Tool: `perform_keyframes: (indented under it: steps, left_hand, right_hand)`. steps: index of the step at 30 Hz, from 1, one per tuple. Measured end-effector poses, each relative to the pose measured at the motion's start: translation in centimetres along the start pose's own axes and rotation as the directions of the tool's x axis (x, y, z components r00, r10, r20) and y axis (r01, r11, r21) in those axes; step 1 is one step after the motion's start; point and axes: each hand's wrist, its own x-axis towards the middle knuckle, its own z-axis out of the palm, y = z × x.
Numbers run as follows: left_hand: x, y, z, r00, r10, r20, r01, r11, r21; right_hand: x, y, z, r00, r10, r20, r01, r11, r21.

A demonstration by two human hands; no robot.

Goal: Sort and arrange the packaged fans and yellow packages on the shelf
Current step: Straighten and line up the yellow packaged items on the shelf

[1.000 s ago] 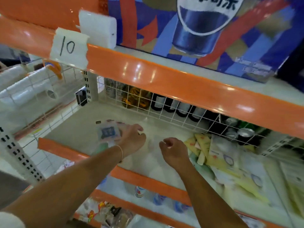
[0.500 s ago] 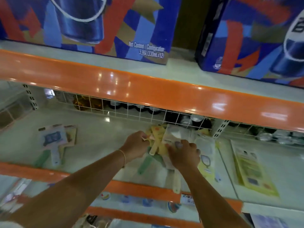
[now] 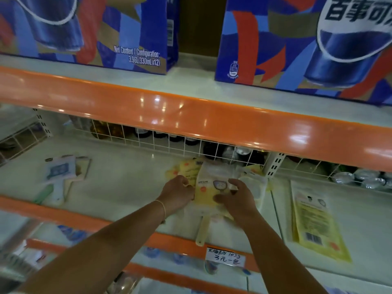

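A heap of packaged fans (image 3: 209,181) in clear and yellow wrappers lies mid-shelf, one pale handle (image 3: 202,232) sticking out over the front edge. My left hand (image 3: 177,193) grips the heap's left side. My right hand (image 3: 235,197) holds the top yellow fan package from the right, fingers curled over it. A small stack of blue and green packaged fans (image 3: 60,174) lies apart on the left of the white shelf (image 3: 127,187). Flat yellow packages (image 3: 316,219) lie stacked on the right section.
An orange shelf rail (image 3: 191,119) overhangs closely above, with large blue drink cartons (image 3: 91,30) on top. A white wire grid (image 3: 169,143) backs the shelf, bottles and cans behind it. A handwritten price tag (image 3: 226,256) hangs on the front rail.
The view swung right from the left fan stack to the heap. My left hand let go of the blue fan package there, and both hands now hold the middle heap.
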Motion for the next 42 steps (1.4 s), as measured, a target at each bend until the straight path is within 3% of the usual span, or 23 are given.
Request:
perform_keyframes:
  steps: [4, 7, 9, 11, 16, 19, 22, 26, 33, 42]
  left_hand:
    - [-0.1, 0.8, 0.5, 1.0, -0.002, -0.024, 0.003, 0.999, 0.032]
    - [0.2, 1.5, 0.5, 0.99, -0.129, 0.06, 0.137, 0.98, -0.147]
    - [0.4, 1.9, 0.4, 0.963, -0.215, 0.16, 0.259, 0.902, -0.346]
    - [0.4, 2.3, 0.5, 0.958, -0.216, 0.189, 0.283, 0.823, -0.493]
    - [0.6, 2.6, 1.0, 0.983, -0.138, 0.121, 0.182, 0.818, -0.545]
    - [0.4, 2.9, 1.9, 0.995, -0.042, 0.089, 0.082, 0.863, -0.499]
    - [-0.1, 4.0, 3.4, 0.996, 0.066, 0.062, -0.032, 0.899, -0.436]
    - [-1.1, 4.8, 5.4, 0.988, 0.124, 0.087, -0.098, 0.961, -0.26]
    - [-2.0, 5.3, 8.3, 0.966, 0.177, 0.186, -0.174, 0.984, -0.035]
    - [-3.0, 6.0, 10.7, 0.9, 0.292, 0.323, -0.354, 0.923, 0.153]
  right_hand:
    - [-0.3, 0.3, -1.5, 0.979, 0.026, 0.201, -0.084, 0.954, 0.288]
    - [-1.3, 0.1, -2.6, 0.913, -0.031, 0.406, -0.197, 0.838, 0.509]
    - [-1.6, 0.7, -3.0, 0.863, -0.104, 0.494, -0.213, 0.812, 0.543]
    - [-1.9, 1.3, -3.2, 0.838, -0.149, 0.525, -0.168, 0.845, 0.508]
    - [-2.6, 1.9, -4.2, 0.826, -0.196, 0.528, -0.1, 0.871, 0.481]
    - [-3.5, 1.6, -4.5, 0.887, -0.127, 0.443, -0.106, 0.879, 0.465]
    - [-4.1, 2.1, -5.1, 0.974, -0.073, 0.214, 0.016, 0.966, 0.259]
    - [-4.2, 3.4, -6.9, 0.999, -0.046, 0.007, 0.044, 0.974, 0.224]
    - [-1.9, 7.1, -12.6, 0.95, 0.14, -0.279, -0.08, 0.973, 0.216]
    - [-1.4, 8.7, -18.1, 0.874, 0.135, -0.466, -0.16, 0.987, -0.015]
